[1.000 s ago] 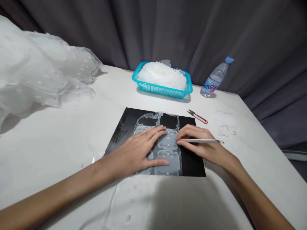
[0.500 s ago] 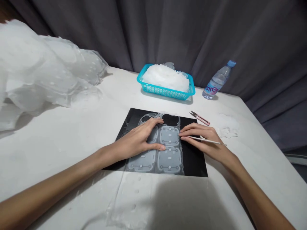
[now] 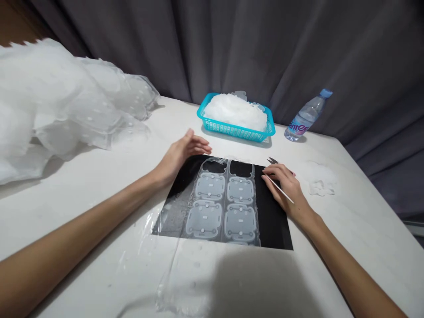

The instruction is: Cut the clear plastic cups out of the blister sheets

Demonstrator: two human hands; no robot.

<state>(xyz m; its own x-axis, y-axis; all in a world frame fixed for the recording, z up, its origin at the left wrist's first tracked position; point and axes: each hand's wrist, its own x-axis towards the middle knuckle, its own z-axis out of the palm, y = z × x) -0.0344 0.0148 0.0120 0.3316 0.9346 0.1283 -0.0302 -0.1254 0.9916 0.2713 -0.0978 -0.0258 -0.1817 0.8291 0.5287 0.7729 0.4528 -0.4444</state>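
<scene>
A clear plastic sheet of moulded rounded-square pieces lies on a black mat in the middle of the white table. My left hand hovers over the mat's far left corner, fingers stretched out and holding nothing. My right hand rests on the mat's right side, fingers closed on a thin white stick that points toward the sheet. Small pink snips lie just beyond my right fingers.
A turquoise basket heaped with clear plastic pieces stands at the back. A water bottle lies to its right. A large pile of clear film fills the left. Loose plastic scraps lie at the right; dark curtains hang behind.
My left hand has lifted off the plastic sheet and moved up and left to the mat's far corner. My right hand has shifted slightly right, the stick now angled more steeply.
</scene>
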